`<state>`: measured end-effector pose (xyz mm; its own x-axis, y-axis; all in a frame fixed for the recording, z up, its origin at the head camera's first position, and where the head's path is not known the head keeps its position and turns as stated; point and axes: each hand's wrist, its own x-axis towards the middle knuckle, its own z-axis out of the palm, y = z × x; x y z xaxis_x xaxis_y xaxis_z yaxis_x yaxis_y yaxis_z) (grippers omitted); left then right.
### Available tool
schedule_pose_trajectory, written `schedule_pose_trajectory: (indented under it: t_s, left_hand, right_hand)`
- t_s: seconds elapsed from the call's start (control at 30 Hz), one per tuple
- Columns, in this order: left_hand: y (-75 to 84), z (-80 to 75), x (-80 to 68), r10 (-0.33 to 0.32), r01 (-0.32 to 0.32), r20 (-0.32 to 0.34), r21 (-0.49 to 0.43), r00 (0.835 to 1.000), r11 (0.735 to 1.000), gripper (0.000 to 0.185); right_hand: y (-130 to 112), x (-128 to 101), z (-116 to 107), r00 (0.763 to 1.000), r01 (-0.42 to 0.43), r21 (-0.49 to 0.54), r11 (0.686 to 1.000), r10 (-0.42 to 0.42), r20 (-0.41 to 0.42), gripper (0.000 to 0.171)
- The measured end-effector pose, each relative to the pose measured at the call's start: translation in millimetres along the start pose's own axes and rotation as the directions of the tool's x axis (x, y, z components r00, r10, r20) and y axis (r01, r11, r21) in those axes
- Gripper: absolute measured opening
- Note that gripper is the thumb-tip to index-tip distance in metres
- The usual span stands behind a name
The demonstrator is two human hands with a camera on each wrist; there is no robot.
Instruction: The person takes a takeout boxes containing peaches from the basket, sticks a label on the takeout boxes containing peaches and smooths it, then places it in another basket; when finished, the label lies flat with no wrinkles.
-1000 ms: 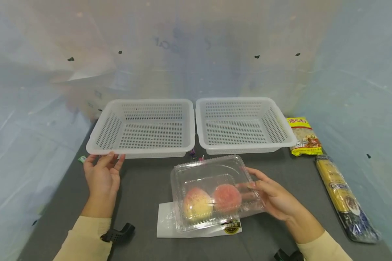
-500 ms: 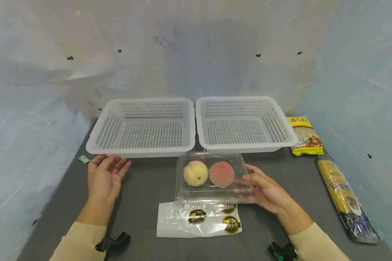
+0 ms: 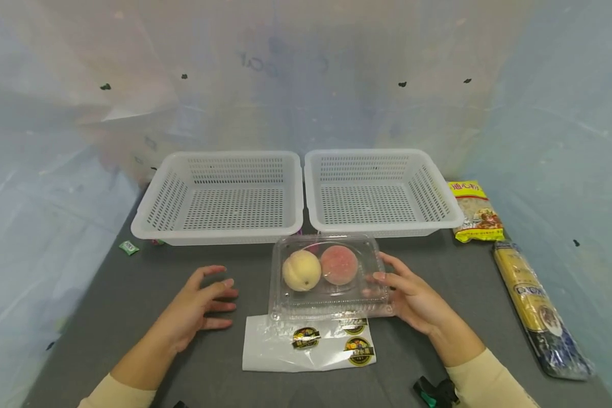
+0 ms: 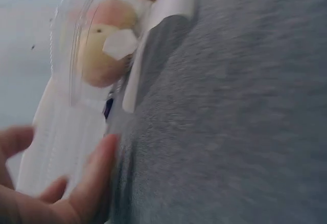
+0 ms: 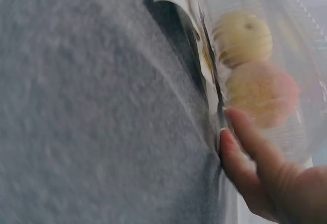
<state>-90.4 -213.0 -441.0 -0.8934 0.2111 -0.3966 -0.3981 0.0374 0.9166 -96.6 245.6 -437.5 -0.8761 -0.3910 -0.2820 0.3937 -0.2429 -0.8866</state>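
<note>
A clear plastic clamshell box [image 3: 367, 306] with two peaches inside lies in front of the two baskets in the head view. One peach [image 3: 301, 271] is pale yellow, the other peach [image 3: 339, 265] pinkish red. My right hand [image 3: 413, 297] grips the box by its right side, thumb and fingers around the edge. To the left of the box, my left hand [image 3: 196, 309] hovers with spread, slightly bent fingers and touches nothing. A white plastic bag [image 3: 280, 354] printed with round black-and-gold logos lies flat just in front of the box.
Two white perforated baskets, a left basket [image 3: 224, 233] and a right basket [image 3: 382, 228], stand side by side at the back. On the right lie a yellow pasta bag [image 3: 476, 212] and a long noodle packet [image 3: 540, 309]. A small green wrapped candy [image 3: 129, 247] lies far left.
The clamshell box tipped from a tilted position to lying flatter and moved back toward the baskets in my right hand. My left hand left the left basket's rim and came toward the box.
</note>
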Motion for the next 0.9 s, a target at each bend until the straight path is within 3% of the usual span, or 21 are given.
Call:
schedule_pose_trajectory:
  t_s: [0.1, 0.2, 0.4, 0.6, 0.7, 0.9]
  left_hand:
    - [-4.3, 8.9, -12.5, -0.076, 0.062, 0.107, 0.135, 0.991, 0.989, 0.075]
    - [-7.7, 20.0, -23.4, -0.114, 0.075, 0.206, 0.189, 0.972, 0.979, 0.068]
    - [-17.1, 40.2, -34.7, -0.089, 0.054, 0.344, 0.110, 0.935, 0.992, 0.041]
    - [-22.6, 47.7, -39.6, -0.103, 0.117, 0.402, -0.011, 0.910, 0.993, 0.034]
    - [-17.6, 47.5, -46.2, -0.078, 0.088, 0.466, 0.001, 0.882, 0.996, 0.030]
    - [2.3, 48.8, -59.5, 0.019, -0.084, 0.595, 0.081, 0.803, 0.993, 0.028]
  right_hand:
    - [-1.1, -1.0, -1.2, 0.999, -0.004, -0.095, 0.995, 0.001, -0.032, 0.070]
    - [-2.3, -3.0, -3.5, 0.997, -0.011, -0.202, 0.979, -0.005, -0.081, 0.074]
    - [-4.3, -4.5, -4.0, 0.994, -0.006, -0.289, 0.957, -0.026, -0.106, 0.076]
    - [-7.4, -4.5, -5.2, 0.987, 0.034, -0.368, 0.929, -0.090, -0.134, 0.069]
    - [-8.7, -6.8, -8.1, 0.983, 0.046, -0.382, 0.923, -0.110, -0.147, 0.065]
    - [-17.7, -12.6, -12.3, 0.964, 0.077, -0.438, 0.896, -0.180, -0.197, 0.061]
